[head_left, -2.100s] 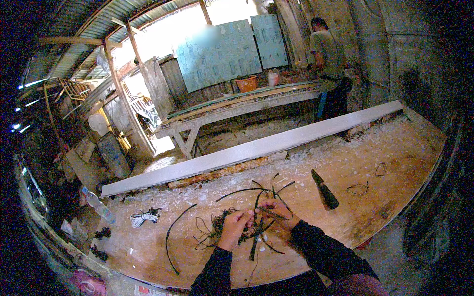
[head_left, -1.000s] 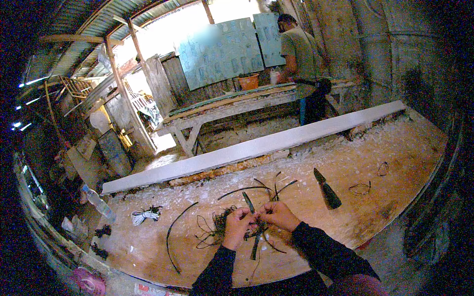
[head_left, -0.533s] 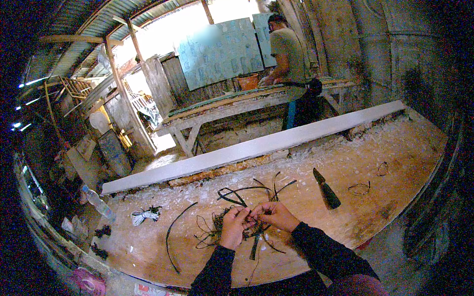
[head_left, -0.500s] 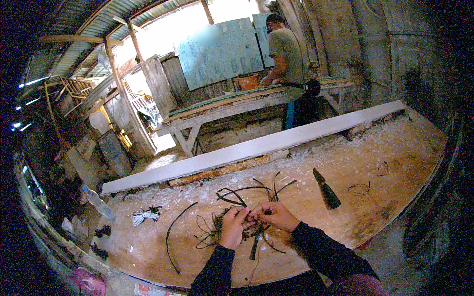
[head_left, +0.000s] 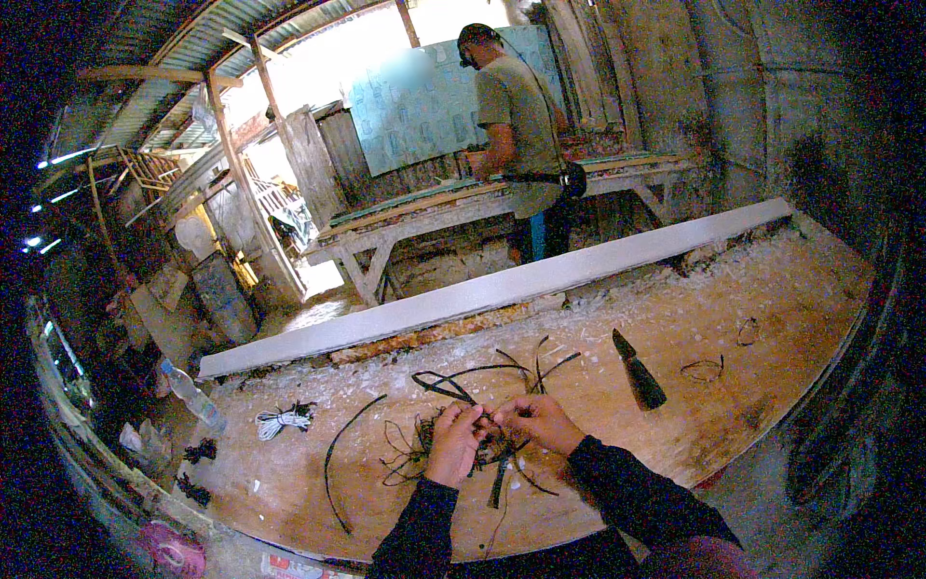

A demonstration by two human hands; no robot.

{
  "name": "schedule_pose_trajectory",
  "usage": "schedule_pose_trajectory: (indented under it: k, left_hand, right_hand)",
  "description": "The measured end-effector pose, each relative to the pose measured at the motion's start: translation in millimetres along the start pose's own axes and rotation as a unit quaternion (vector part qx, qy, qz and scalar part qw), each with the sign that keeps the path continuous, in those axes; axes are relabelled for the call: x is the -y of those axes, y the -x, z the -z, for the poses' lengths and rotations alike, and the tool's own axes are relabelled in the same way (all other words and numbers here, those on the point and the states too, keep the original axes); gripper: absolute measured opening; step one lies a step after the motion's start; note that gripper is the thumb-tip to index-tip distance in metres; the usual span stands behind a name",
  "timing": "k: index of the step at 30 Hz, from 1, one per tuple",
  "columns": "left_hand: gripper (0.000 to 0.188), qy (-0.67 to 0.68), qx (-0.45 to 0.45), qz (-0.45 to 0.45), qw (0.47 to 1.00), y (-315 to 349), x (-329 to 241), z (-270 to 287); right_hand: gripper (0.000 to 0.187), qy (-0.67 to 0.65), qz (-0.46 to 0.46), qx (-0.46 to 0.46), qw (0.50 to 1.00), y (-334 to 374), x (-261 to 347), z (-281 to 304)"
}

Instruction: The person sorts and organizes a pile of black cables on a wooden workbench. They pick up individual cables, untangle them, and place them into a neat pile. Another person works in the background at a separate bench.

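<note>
Over the middle of the wooden table (head_left: pixel 289 482), my left hand (head_left: pixel 455 442) and my right hand (head_left: pixel 542 421) meet at the fingertips. Both are closed in a pinch around a dark strip (head_left: pixel 446 383), whose looped end sticks out beyond the fingers. Under and around them lies a tangle of thin dark cords (head_left: pixel 410 454), partly hidden by my hands. A long curved black strip (head_left: pixel 330 463) rests left of my left hand. Farther right of my right hand lies a dark knife-like tool (head_left: pixel 637 372) with a pointed end and a thick handle.
A white bundle of string (head_left: pixel 280 422) and dark clumps (head_left: pixel 198 473) lie on the left. A plastic bottle (head_left: pixel 193 398) leans at the left edge. A long white board (head_left: pixel 502 289) borders the far side. Beyond it, a person (head_left: pixel 526 125) stands at another bench (head_left: pixel 424 217).
The looped end of the dark strip has shifted slightly left. My hands stay nearly in place. The person at the far bench has moved left and stands more upright.
</note>
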State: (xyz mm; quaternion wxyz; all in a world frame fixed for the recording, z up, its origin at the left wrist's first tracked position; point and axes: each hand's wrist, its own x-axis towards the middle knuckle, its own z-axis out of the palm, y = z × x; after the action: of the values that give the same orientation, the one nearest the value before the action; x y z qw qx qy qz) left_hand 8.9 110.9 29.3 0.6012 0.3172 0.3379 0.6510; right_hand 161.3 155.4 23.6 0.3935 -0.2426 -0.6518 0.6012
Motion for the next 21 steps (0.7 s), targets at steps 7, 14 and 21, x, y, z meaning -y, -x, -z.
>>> schedule_pose_trajectory:
  k: [7,14,21]
  left_hand:
    - [0.005,-0.014,0.017,0.009,1.0,-1,2,-1]
    - [0.007,-0.034,0.024,-0.001,0.999,1,2,-4]
    - [0.005,0.021,0.016,0.001,1.0,-1,2,-3]
  right_hand:
    - [0.015,-0.087,-0.059,-0.074,0.992,0,2,-1]
    - [0.013,-0.08,-0.05,-0.082,0.992,2,7,-1]
    - [0.017,-0.078,0.0,-0.019,0.997,0,8,0]
